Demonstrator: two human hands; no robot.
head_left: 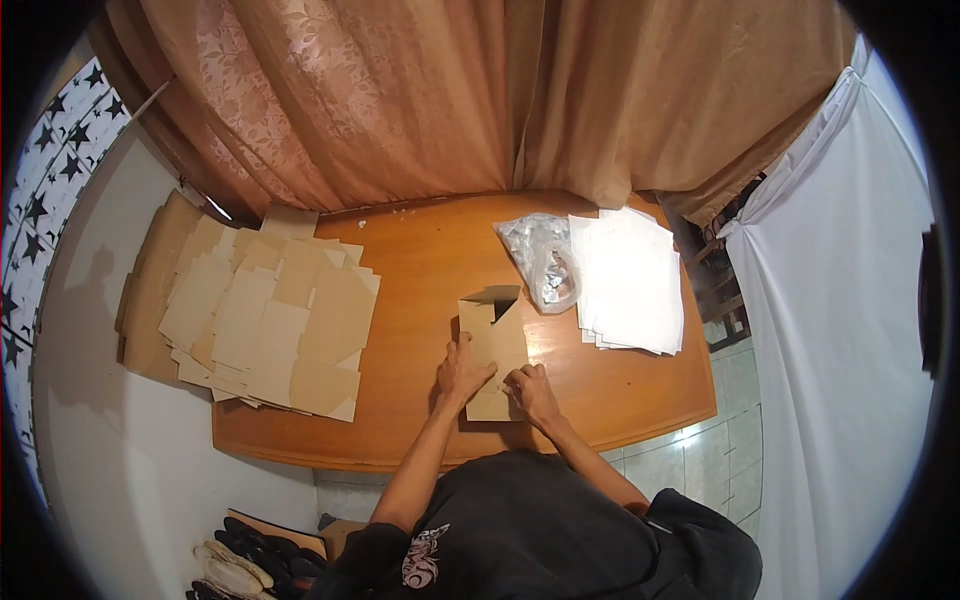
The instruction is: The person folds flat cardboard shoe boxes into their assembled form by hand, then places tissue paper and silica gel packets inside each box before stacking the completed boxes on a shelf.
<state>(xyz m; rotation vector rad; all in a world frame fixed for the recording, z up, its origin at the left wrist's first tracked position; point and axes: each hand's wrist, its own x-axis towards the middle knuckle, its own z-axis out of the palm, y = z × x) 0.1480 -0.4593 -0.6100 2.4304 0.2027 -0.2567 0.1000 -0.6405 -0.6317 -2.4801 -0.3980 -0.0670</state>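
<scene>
Head view: a cardboard box (497,348) lies on the desk (408,385). The left hand (463,374) spreads its fingers against it; the right hand's (538,397) bunch narrowly, pinch unclear. Likely light and stiff yet creasable, it suits holding by both long sides.

Brown curtains (400,100) beyond table (420,260); white drape (810,300) at right; star-patterned covering (45,190) far left.

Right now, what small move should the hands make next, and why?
Probably steady the cardboard box with the left hand and press its near part with the right hand: both hands are on it there, while the dark gap lies farther off.
</scene>
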